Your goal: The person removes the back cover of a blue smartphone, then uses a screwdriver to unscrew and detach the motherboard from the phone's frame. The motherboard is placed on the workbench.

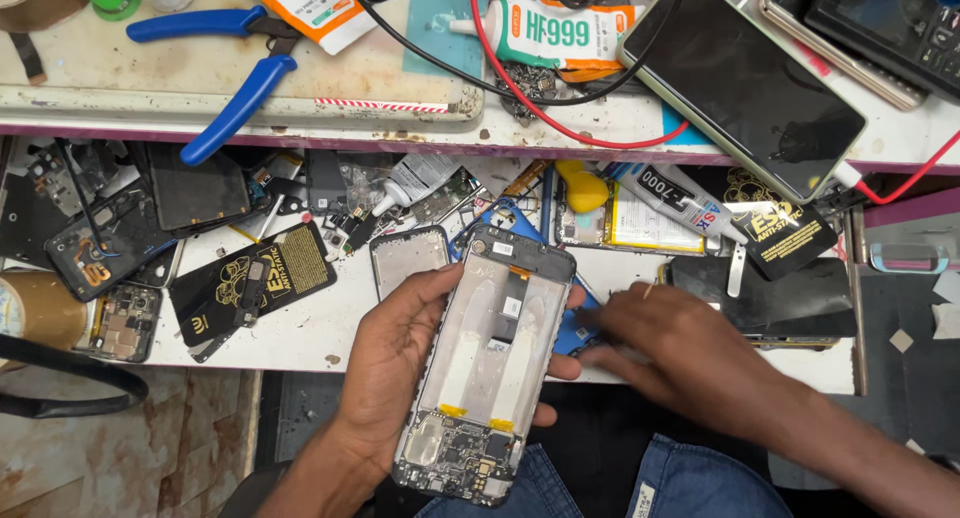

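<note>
Grey phone frame (487, 363), opened up with the board bare at its near end, is cradled over the lap at the bench edge (330, 333), left hand (385, 363) wrapped round it, thumb on one long side, fingertips curled over the other. Right hand (665, 353) is blurred, fingers pinched together beside the frame's upper edge, possibly on a small tool, though that can't be told for sure. For a step like this the frame is best kept flat and steady, pressure held off the bare board and the orange flex tabs (472, 416). Glue tube (668, 200) and blue pliers (235, 73) are left on the bench.
</note>
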